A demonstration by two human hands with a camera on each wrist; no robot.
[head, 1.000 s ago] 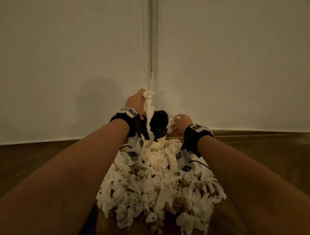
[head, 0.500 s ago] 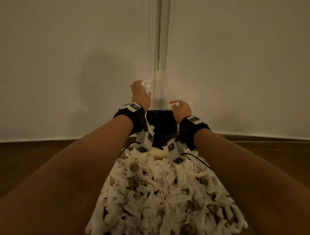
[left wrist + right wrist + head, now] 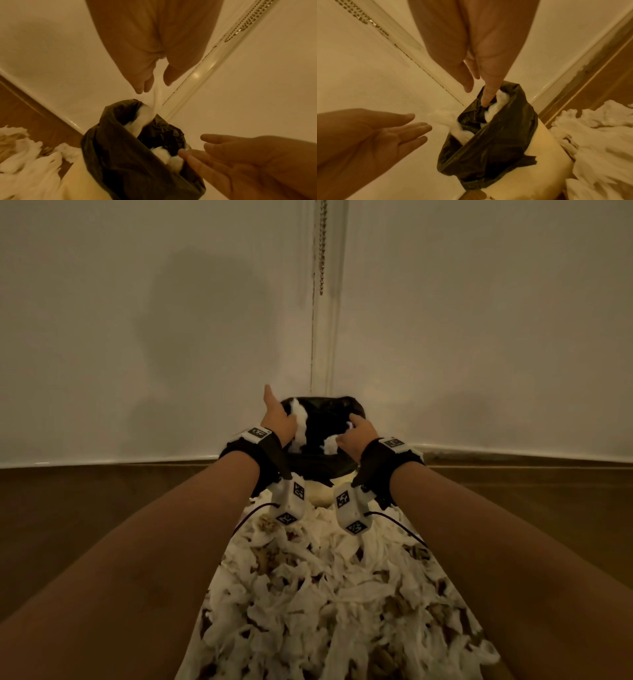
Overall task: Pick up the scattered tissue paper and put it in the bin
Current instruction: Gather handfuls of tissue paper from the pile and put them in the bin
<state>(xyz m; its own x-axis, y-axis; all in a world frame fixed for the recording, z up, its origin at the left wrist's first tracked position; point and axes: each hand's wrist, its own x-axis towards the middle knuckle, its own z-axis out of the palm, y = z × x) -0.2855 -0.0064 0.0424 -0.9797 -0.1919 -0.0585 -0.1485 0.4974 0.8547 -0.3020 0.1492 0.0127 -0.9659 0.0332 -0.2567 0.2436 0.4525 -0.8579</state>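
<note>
Crinkled glossy black plastic bag lines a smooth cream bin; shredded tissue paper looks soft, matt.

Bin: I see its body mostly hidden behind both wrists. Tissue strip below my left grip: motion-blurred. Tissue heap: cut off at frame bottom.

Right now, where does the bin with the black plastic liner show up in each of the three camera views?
Head: the bin with the black plastic liner sits centre, between both wrists, at the wall corner.
Left wrist: lower centre.
Right wrist: lower centre-right.
Shared landmark: the beaded metal chain hanging in the corner behind it.
</note>
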